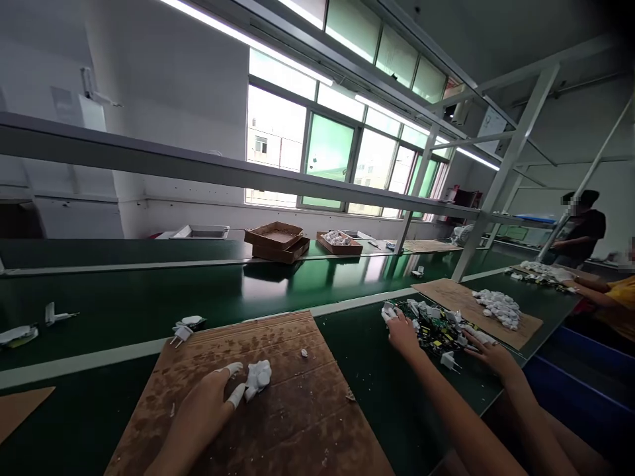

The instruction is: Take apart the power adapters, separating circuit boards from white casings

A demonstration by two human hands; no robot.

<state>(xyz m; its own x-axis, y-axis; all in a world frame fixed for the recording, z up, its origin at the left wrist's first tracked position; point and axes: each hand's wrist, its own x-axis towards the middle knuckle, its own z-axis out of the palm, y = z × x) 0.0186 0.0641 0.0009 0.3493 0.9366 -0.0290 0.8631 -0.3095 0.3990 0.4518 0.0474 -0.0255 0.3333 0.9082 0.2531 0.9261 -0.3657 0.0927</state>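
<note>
My left hand (211, 396) rests over a stained cardboard sheet (297, 430), with white covers on its thumb and index finger spread apart. A lump of white putty-like material (258, 377) lies right by those fingertips, not gripped. My right hand (403, 330) reaches to the left end of a heap of circuit boards (436, 327) with white plug housings. Its covered fingers close around a small whitish piece whose kind is unclear. A co-worker's hand (491, 354), also with covered fingers, touches the heap's right side. One white plug (449, 360) sits at the near edge.
Plug assemblies (187, 327) lie on the green belt (124, 297). Brown trays (278, 241) stand behind it. Another cardboard sheet (431, 291) bears white lumps (499, 307). A metal shelf rail (198, 173) crosses above. Blue bins (585, 370) and other people (580, 225) are at right.
</note>
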